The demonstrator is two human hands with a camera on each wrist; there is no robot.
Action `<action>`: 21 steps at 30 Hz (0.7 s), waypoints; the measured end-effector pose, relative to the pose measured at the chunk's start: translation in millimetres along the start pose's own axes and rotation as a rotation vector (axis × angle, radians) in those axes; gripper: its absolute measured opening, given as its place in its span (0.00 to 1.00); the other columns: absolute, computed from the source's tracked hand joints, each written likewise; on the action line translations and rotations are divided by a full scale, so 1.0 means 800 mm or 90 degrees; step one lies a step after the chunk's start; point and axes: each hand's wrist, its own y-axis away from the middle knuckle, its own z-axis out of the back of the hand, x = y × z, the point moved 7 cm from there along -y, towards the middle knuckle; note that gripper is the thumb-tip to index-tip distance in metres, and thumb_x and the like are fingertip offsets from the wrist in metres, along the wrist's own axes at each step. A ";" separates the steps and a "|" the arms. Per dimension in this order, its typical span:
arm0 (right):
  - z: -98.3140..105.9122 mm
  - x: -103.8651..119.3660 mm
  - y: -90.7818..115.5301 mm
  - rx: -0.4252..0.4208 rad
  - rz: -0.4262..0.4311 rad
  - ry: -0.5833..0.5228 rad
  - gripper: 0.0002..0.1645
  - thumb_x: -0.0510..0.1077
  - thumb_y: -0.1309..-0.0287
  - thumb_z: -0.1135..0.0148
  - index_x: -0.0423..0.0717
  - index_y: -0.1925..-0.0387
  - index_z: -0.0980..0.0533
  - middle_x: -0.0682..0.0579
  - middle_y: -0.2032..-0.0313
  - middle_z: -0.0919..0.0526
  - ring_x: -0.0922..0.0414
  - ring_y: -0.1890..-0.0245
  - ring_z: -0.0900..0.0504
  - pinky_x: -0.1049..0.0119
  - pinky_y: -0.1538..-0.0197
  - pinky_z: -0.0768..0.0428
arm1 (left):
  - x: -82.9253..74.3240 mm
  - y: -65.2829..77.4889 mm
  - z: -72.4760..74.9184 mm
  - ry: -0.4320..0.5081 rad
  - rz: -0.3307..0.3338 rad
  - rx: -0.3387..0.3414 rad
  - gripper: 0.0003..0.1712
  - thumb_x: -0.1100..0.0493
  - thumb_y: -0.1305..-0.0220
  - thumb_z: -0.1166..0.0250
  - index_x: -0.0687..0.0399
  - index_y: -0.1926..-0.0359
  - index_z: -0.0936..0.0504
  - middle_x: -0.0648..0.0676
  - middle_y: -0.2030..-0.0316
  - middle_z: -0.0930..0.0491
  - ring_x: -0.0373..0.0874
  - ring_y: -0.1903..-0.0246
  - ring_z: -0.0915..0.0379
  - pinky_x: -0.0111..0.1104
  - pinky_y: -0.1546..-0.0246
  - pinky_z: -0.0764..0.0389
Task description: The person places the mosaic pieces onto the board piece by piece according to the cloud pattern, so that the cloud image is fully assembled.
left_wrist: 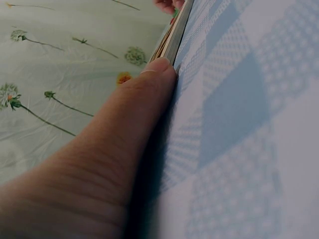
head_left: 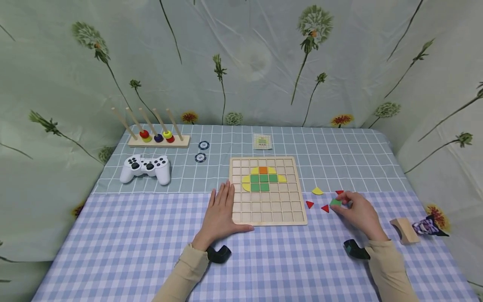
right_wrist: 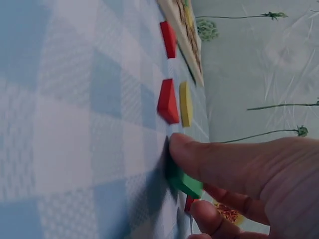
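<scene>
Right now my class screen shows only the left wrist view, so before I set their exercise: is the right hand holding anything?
Observer: Yes, the right hand pinches a green piece.
Teacher: Is any yellow shape lying off the board?
Observer: One; a loose yellow piece lies to the right of the board.
Teacher: And is there any orange on the board?
Observer: A single orange square, in the pattern's top row between two yellow shapes.
</scene>
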 end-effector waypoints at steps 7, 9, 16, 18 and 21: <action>-0.004 0.004 0.000 -0.005 0.015 -0.035 0.15 0.40 0.51 0.29 0.40 0.66 0.27 0.49 0.72 0.22 0.55 0.76 0.30 0.63 0.74 0.34 | -0.001 0.000 0.000 -0.001 0.002 0.007 0.78 0.13 0.64 0.47 0.63 0.27 0.60 0.60 0.27 0.62 0.51 0.28 0.73 0.45 0.32 0.70; -0.002 0.008 0.000 -0.019 0.030 -0.034 0.14 0.40 0.52 0.29 0.42 0.67 0.27 0.51 0.73 0.22 0.56 0.77 0.30 0.64 0.75 0.33 | -0.001 0.000 0.001 -0.003 0.001 0.006 0.78 0.13 0.64 0.47 0.63 0.27 0.60 0.60 0.27 0.62 0.51 0.28 0.72 0.45 0.32 0.70; 0.001 0.042 -0.007 -0.047 0.066 -0.060 0.12 0.39 0.54 0.27 0.46 0.72 0.25 0.54 0.75 0.24 0.58 0.80 0.33 0.66 0.79 0.36 | -0.001 0.000 0.002 -0.004 0.000 0.001 0.77 0.14 0.64 0.46 0.63 0.27 0.59 0.60 0.27 0.61 0.52 0.28 0.71 0.46 0.32 0.69; -0.004 0.054 -0.012 -0.043 0.079 -0.082 0.12 0.38 0.55 0.27 0.46 0.72 0.25 0.54 0.75 0.25 0.58 0.82 0.33 0.66 0.80 0.36 | -0.001 0.000 0.002 -0.004 0.000 0.001 0.77 0.13 0.64 0.46 0.63 0.27 0.59 0.60 0.27 0.61 0.52 0.28 0.71 0.46 0.32 0.69; -0.014 0.071 -0.023 -0.030 0.099 -0.109 0.12 0.39 0.56 0.25 0.47 0.73 0.24 0.55 0.76 0.24 0.58 0.82 0.32 0.67 0.80 0.34 | -0.001 0.000 0.001 -0.003 -0.001 0.001 0.77 0.14 0.64 0.46 0.63 0.27 0.59 0.60 0.27 0.61 0.52 0.28 0.71 0.46 0.32 0.69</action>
